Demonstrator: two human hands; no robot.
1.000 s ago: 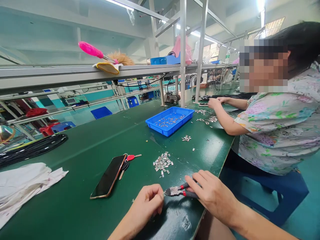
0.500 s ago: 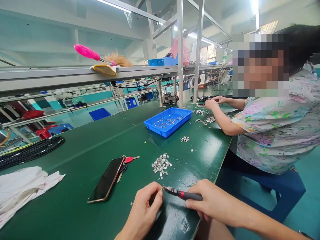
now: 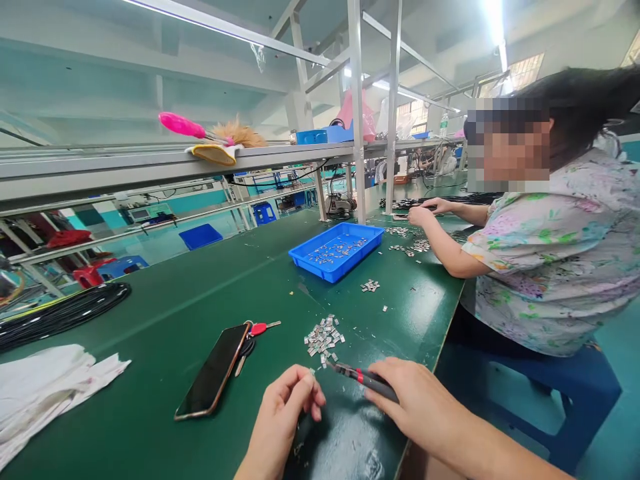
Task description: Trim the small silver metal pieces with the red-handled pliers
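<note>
The right hand (image 3: 420, 400) has its fingers (image 3: 385, 377) closed around the red-and-black handles of a pair of side cutters (image 3: 367, 382), with the jaws pointing left, toward the left hand (image 3: 283, 417); the two hands are near each other but apart, low over the green bench (image 3: 165, 333); the left hand's fingers (image 3: 303, 387) are pinched together, and whatever they might hold is too small to tell; just ahead of those fingers, almost at the cutter tips, lies a heap of small metal pieces (image 3: 324, 340); a few strays are scattered past it; left of the fingers lies a black phone (image 3: 213, 371), with a key with a red head (image 3: 259, 328) just above it; further ahead of the fingers sits a blue plastic tray (image 3: 336, 250) holding more metal pieces; well beyond and to the right, a co-worker's hands (image 3: 420, 215) work at the bench edge among other small heaps; far left of the fingers lie a white cloth (image 3: 45, 393) and a coil of black cable (image 3: 65, 313).
</note>
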